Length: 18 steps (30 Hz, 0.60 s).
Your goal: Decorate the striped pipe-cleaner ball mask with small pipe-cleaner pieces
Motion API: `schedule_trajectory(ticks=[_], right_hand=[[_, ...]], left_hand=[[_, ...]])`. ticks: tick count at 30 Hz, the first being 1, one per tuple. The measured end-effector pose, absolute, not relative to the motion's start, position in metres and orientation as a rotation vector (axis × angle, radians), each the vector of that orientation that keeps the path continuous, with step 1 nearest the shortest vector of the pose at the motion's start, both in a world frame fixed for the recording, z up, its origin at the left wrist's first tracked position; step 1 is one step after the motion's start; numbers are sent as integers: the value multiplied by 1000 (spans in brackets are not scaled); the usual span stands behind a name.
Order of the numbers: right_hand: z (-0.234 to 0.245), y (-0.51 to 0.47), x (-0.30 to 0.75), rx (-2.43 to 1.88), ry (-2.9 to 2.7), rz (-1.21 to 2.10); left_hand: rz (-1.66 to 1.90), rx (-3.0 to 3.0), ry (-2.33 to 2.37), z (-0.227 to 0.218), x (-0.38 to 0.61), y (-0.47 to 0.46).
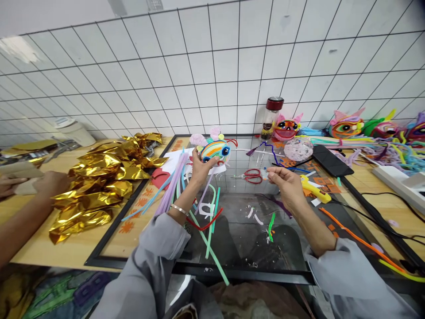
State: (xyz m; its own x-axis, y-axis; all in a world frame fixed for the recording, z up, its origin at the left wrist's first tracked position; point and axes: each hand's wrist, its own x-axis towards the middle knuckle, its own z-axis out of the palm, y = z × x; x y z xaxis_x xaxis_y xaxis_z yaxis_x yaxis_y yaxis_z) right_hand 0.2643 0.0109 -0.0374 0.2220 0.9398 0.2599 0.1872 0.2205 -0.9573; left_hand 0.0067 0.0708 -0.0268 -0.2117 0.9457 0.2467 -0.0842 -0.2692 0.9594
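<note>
My left hand [199, 169] holds up a small striped pipe-cleaner fish [215, 150] with a big blue eye, pink fins and a red curl, above the glass work surface [245, 239]. My right hand [284, 182] is raised to its right, fingers pinched on something small that I cannot make out. Red-handled scissors [252, 176] lie on the glass between the two hands. A yellow glue gun [314, 188] rests just right of my right hand. Loose pipe cleaners [172, 186] in lilac, blue and green lie under my left forearm.
Crumpled gold foil [99, 181] is piled at the left, where another person's arm [29, 208] reaches in. A red-capped jar [270, 116], finished fish figures [345, 125], a black phone [330, 160] and a white power strip [398, 179] sit at the back right.
</note>
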Motion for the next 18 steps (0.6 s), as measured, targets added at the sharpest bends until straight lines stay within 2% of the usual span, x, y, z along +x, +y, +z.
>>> schedule_trajectory(ticks=[10, 18], right_hand=[[-38, 6, 266, -1497, -1871, 327], [-52, 19, 260, -1614, -2161, 153]], left_hand=[[1504, 1382, 1070, -37, 27, 63], [1357, 1421, 970, -48, 45, 58]])
